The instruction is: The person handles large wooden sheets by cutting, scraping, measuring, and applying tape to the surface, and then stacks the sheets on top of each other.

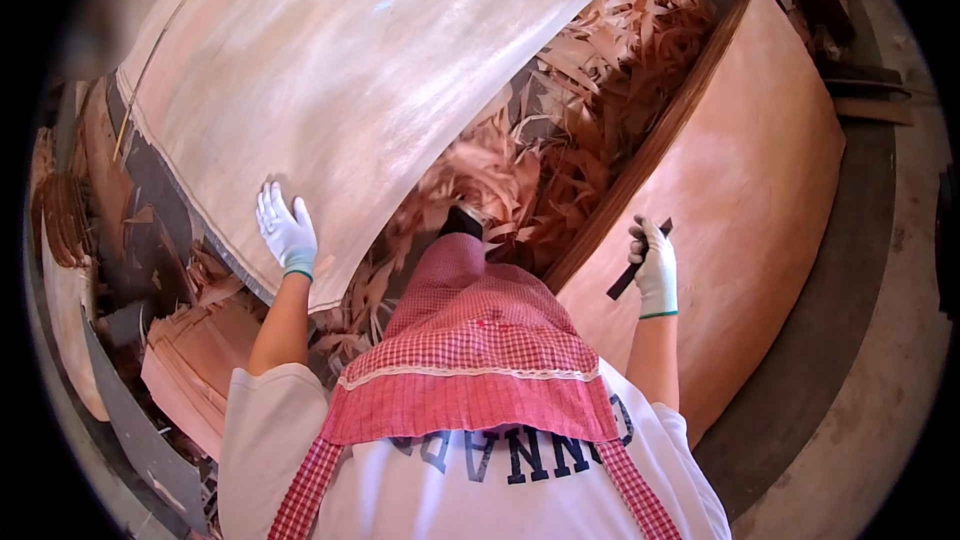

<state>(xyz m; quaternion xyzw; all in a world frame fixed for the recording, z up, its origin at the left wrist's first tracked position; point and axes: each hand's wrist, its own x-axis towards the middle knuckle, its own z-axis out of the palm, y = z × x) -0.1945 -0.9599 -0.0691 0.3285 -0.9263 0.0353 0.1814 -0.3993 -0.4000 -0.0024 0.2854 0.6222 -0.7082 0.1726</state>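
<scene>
A large pale sheet of wood veneer [330, 70] lies in front of me to the left. My left hand [287, 227], in a white glove with a green cuff, rests flat near its lower left edge, fingers stretched out. To the right is a stack of reddish veneer sheets [740, 180] with dark layered edges. Over this stack my right hand [653, 265], gloved too, is closed around a dark, narrow flat strip [628, 278], perhaps a blade; its exact kind does not show. The strip sticks out at both ends of my grip.
Curled veneer scraps [590, 110] fill the gap between sheet and stack, around my foot [462, 223]. At the left lie a smaller pile of veneer pieces [200, 365] and broken scraps. Several dark boards [870, 85] stand out at the far right, beside the concrete floor [860, 410].
</scene>
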